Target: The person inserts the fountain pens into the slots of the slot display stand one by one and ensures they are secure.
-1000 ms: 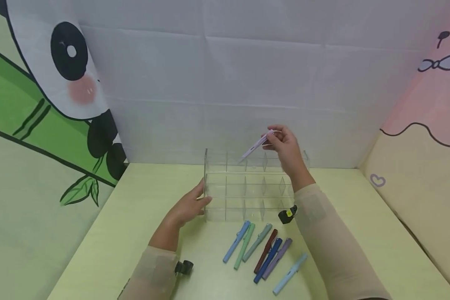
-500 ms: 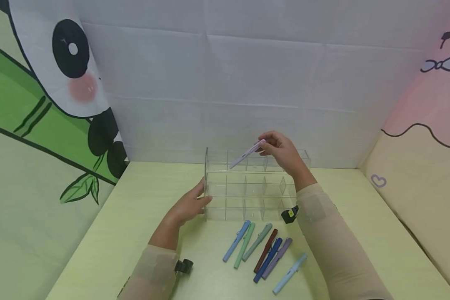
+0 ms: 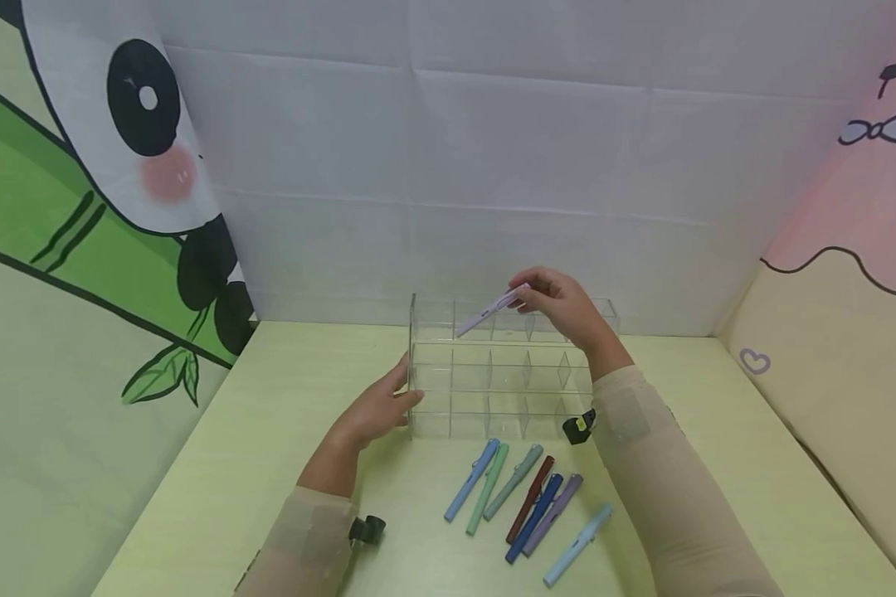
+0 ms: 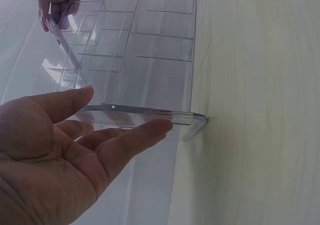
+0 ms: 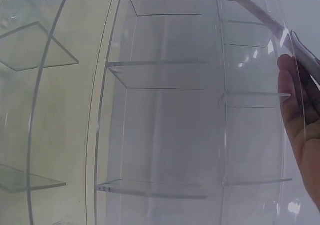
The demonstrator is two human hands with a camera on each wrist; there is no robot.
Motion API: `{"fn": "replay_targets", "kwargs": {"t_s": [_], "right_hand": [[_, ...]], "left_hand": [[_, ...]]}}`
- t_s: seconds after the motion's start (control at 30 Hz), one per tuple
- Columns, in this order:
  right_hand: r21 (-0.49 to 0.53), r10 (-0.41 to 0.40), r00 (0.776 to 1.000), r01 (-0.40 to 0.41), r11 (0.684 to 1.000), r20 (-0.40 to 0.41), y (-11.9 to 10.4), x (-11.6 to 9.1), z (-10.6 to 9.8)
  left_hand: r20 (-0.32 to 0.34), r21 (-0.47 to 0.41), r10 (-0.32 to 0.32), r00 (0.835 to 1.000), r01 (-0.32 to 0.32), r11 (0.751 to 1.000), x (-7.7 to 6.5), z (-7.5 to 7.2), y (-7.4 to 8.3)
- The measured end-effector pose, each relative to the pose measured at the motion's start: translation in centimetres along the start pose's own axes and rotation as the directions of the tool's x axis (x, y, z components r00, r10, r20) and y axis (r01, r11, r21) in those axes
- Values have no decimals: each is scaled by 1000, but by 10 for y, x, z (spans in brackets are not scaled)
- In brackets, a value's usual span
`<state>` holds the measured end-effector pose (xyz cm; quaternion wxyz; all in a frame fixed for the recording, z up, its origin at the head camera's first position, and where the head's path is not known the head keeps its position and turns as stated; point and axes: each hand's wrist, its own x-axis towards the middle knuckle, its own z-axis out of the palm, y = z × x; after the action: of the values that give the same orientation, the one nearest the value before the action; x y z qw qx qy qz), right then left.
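A clear acrylic organizer (image 3: 469, 377) with rows of compartments stands on the table. My right hand (image 3: 556, 303) is above its top row, pinching a lilac pen (image 3: 489, 313) by its clip end. The pen slants down to the left, and its lower end overlaps the second top compartment from the left. In the right wrist view, clear panels stand in front of the pen (image 5: 260, 12) and fingers. My left hand (image 3: 377, 410) touches the organizer's left side panel (image 4: 145, 115) with extended fingers, thumb near the front edge.
Several capped pens lie in front of the organizer: blue (image 3: 471, 481), green (image 3: 487, 489), grey-green (image 3: 513, 482), dark red (image 3: 530, 500), navy (image 3: 533, 519), purple (image 3: 553, 516) and pale blue (image 3: 578, 546). A white cloth wall (image 3: 508, 166) rises behind the table.
My right hand has moved left and down with the lilac pen, bringing its lower end to the top row, then nearly stopped. The left hand stays at the organizer's side.
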<state>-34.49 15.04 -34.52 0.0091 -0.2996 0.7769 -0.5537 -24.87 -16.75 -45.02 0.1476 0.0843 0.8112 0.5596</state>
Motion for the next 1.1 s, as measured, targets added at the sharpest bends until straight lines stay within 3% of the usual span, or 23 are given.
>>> {"fn": "replay_targets", "kwargs": {"t_s": [0.47,1.1], "right_hand": [[20,-8,999,7,1000,39,-2,-4,-2],[1,4,999,-4,1000,52,-1,-4,-4]], "left_hand": [[-8,13,23,1000,-23,1000,2,1,-1],[-14,12,-1,1000,1,1000,0,1,1]]}}
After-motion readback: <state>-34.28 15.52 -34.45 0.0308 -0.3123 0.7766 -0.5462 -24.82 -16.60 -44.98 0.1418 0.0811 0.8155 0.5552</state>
